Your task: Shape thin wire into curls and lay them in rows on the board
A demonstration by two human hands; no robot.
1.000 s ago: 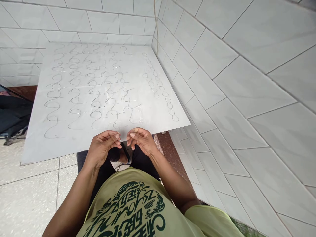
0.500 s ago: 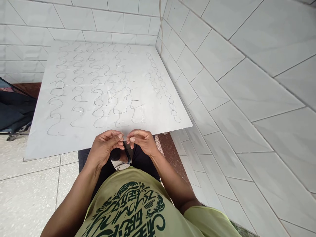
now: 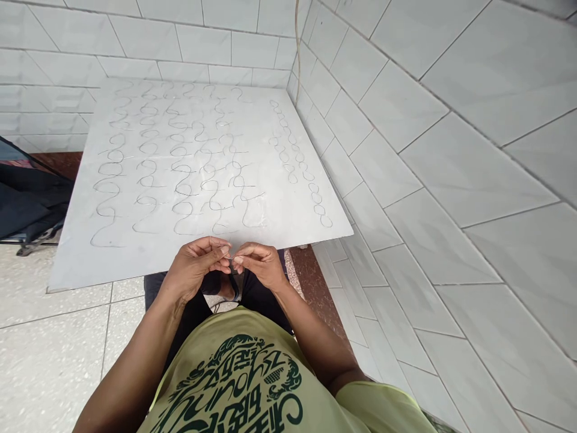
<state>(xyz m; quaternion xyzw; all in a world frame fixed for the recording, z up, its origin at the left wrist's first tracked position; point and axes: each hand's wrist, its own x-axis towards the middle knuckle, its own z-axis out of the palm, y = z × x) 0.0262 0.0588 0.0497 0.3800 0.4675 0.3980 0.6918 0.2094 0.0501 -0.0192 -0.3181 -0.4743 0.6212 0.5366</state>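
The left hand [image 3: 196, 269] and right hand [image 3: 260, 265] meet just past the near edge of the worktop, their fingertips [image 3: 222, 249] pinched together on a short, thin wire [image 3: 229, 258]. The wire is so fine that its ends are hard to make out, and it sits in the small gap between the two hands, held above the lap.

A wire this thin could slip from the fingertips if the pinch loosens, and it could drop into the dark trousers [image 3: 162, 290] or onto the speckled floor tiles [image 3: 45, 361], where it would be hard to spot. Too much force could kink it. A wrist brushing the worktop [image 3: 135, 255] might also disturb the curly wire pieces [image 3: 180, 180] lying loose in rows across it, or the beaded-looking chain of loops [image 3: 300, 162] along its right side.

The worktop's far corner reaches the white wall tiles [image 3: 469, 168], leaving no room beyond it. A black bag [image 3: 31, 201] lies off to the left.
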